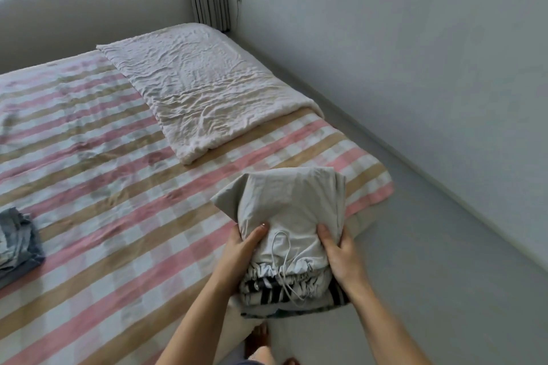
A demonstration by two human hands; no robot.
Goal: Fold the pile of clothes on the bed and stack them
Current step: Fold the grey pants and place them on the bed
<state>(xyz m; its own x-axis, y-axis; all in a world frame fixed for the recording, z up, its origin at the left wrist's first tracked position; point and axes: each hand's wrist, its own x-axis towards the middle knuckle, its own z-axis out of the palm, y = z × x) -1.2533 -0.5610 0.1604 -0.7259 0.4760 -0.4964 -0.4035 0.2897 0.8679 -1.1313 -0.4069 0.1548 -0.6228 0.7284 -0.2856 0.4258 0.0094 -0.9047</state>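
A stack of folded clothes (289, 216) is held above the near right corner of the bed (103, 172). Its top piece is light grey with an elastic waistband and a white drawstring. Below it lie a black-and-white striped piece (268, 290) and more folded cloth. My left hand (241, 252) grips the stack's left side, thumb on top. My right hand (341, 258) grips its right side in the same way. A folded blue denim garment (17, 243) lies at the bed's left edge of view.
The bed has a pink, tan and white checked cover. A crumpled cream blanket (198, 89) lies folded along its far right side. Grey floor (430, 261) runs between the bed and the white wall at right. My bare feet (261, 338) stand below the stack.
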